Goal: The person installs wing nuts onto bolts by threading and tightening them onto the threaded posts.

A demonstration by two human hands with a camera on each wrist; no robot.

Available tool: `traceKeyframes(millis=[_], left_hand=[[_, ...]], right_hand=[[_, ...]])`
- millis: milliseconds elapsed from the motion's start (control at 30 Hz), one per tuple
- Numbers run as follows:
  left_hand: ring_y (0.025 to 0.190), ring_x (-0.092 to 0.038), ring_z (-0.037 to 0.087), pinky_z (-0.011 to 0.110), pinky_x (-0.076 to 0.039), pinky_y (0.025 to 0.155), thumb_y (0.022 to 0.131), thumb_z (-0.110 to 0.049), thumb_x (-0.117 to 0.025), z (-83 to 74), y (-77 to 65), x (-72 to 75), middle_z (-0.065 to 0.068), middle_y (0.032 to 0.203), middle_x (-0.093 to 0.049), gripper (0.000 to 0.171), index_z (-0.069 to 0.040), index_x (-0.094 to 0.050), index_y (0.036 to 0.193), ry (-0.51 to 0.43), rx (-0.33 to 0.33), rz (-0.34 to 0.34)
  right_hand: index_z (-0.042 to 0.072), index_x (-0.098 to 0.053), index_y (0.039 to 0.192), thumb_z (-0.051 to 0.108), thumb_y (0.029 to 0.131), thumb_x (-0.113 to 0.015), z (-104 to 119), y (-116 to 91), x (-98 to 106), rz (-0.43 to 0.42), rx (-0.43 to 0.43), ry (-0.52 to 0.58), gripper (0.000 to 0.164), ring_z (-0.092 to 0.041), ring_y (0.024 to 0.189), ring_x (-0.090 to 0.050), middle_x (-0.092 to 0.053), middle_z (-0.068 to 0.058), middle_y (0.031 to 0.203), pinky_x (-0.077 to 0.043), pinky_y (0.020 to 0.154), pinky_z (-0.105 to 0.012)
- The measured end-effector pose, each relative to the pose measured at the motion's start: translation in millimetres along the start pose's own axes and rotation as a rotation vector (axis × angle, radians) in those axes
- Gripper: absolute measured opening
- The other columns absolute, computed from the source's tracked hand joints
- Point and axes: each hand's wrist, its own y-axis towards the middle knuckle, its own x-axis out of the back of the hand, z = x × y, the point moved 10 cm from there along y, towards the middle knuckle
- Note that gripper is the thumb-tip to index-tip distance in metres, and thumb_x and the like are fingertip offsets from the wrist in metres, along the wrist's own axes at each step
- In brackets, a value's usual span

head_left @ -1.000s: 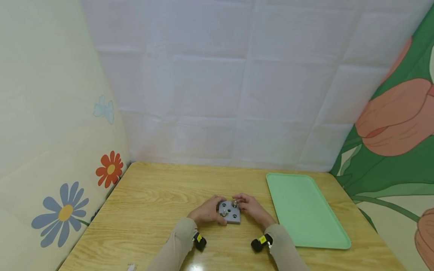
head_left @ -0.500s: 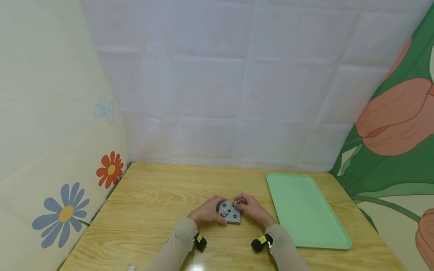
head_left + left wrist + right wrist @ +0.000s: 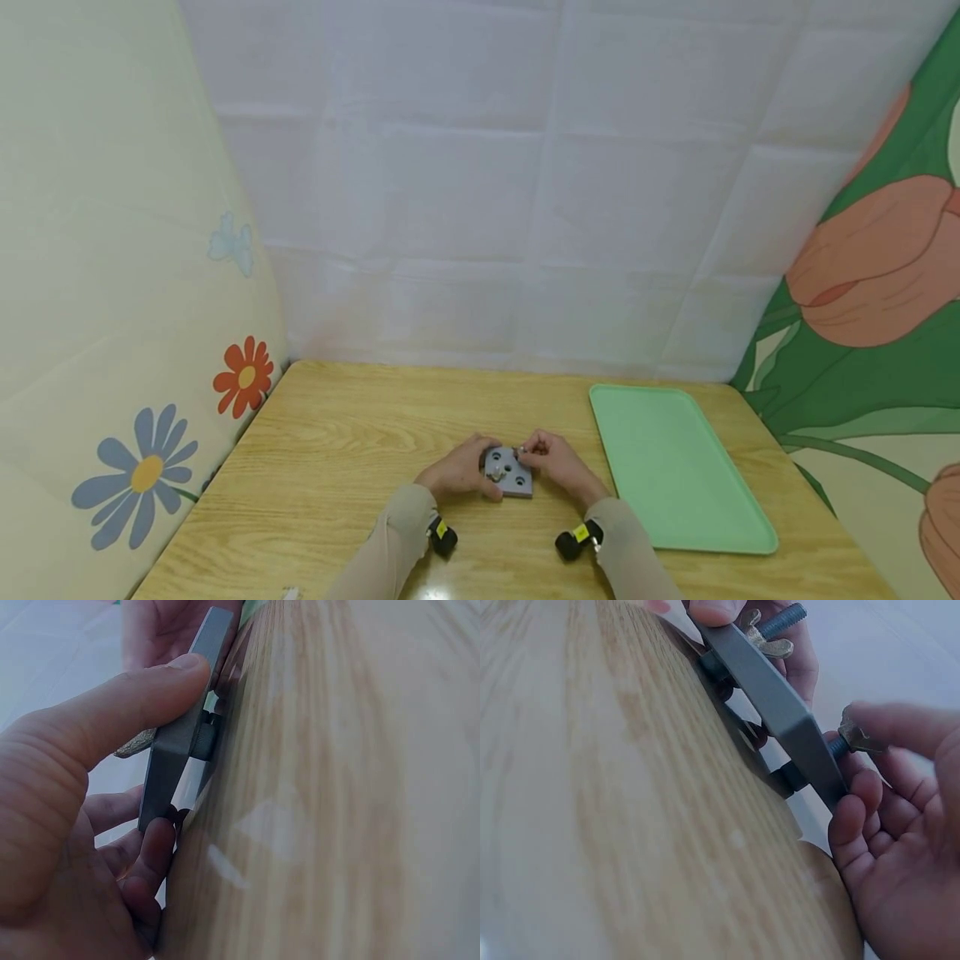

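Note:
A grey metal plate (image 3: 507,486) with several holes is held near the middle of the table, just above its surface. My left hand (image 3: 456,469) grips its left side, thumb on the near edge and fingers at the far edge in the left wrist view. Two bolts pass up through the plate, their round heads (image 3: 788,778) underneath. One wing nut (image 3: 777,648) sits on the bolt by my left thumb. My right hand (image 3: 558,463) pinches the other wing nut (image 3: 850,731) between thumb and index finger at the far right corner, its remaining fingers curled by the plate's edge.
A light green tray (image 3: 678,467) lies on the right of the wooden table (image 3: 360,417). A small pale object (image 3: 291,592) is at the near left edge. White cloth (image 3: 480,208) hangs behind, with patterned cloths on both sides.
My right fingers have shifted and closed in around the wing nut, hiding more of it in the head view. My left hand and the plate stay almost where they were.

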Motion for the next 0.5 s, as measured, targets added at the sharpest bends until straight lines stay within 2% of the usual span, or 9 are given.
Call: traceKeyframes(millis=[67, 167, 267, 367, 500], left_hand=[[0.103, -0.047, 0.013, 0.035, -0.038, 0.094, 0.07, -0.032, -0.084, -0.1, -0.2, -0.1, -0.001, 0.122, -0.047, 0.081, -0.01, -0.045, 0.137, 0.0, 0.0, -0.001], [0.104, -0.047, 0.013, 0.035, -0.037, 0.095, 0.07, -0.031, -0.084, -0.3, -0.5, 0.4, -0.001, 0.123, -0.046, 0.081, -0.01, -0.045, 0.137, -0.001, -0.001, -0.003], [0.105, -0.047, 0.013, 0.035, -0.037, 0.095, 0.07, -0.031, -0.084, -0.9, -0.8, 1.0, 0.0, 0.123, -0.046, 0.081, -0.01, -0.045, 0.137, -0.001, -0.004, -0.005], [0.105, -0.047, 0.013, 0.035, -0.037, 0.095, 0.069, -0.031, -0.084, -1.1, -0.7, 1.0, 0.0, 0.124, -0.046, 0.081, -0.009, -0.045, 0.137, 0.002, -0.008, -0.005], [0.104, -0.047, 0.013, 0.035, -0.038, 0.094, 0.069, -0.031, -0.084, -0.5, -0.3, 0.5, 0.0, 0.123, -0.046, 0.082, -0.009, -0.044, 0.137, 0.006, -0.007, -0.005]], right_hand=[[-0.002, -0.059, 0.092, 0.009, 0.092, -0.06, -8.6, 3.0, 0.5, -0.003, -0.021, 0.034, 0.012, -0.015, 0.08, -0.051, -0.063, -0.004, 0.093, -0.041, 0.069, -0.027], [-0.004, -0.058, 0.096, 0.012, 0.098, -0.046, -21.3, 7.8, 0.9, -0.009, -0.05, 0.117, 0.021, -0.015, 0.076, -0.049, -0.058, -0.003, 0.089, -0.042, 0.068, -0.027], [-0.009, -0.056, 0.102, 0.01, 0.099, -0.038, -25.1, 9.6, 0.8, -0.007, -0.043, 0.17, 0.026, -0.015, 0.072, -0.047, -0.056, -0.005, 0.088, -0.042, 0.065, -0.026], [-0.009, -0.056, 0.111, 0.004, 0.098, -0.04, -24.1, 9.7, -0.8, 0.013, -0.026, 0.144, 0.024, -0.015, 0.075, -0.05, -0.06, -0.007, 0.095, -0.043, 0.066, -0.026], [-0.005, -0.055, 0.123, 0.001, 0.096, -0.047, -22.3, 8.7, -2.1, 0.04, -0.017, 0.086, 0.029, -0.016, 0.089, -0.055, -0.062, -0.01, 0.106, -0.046, 0.073, -0.027]])
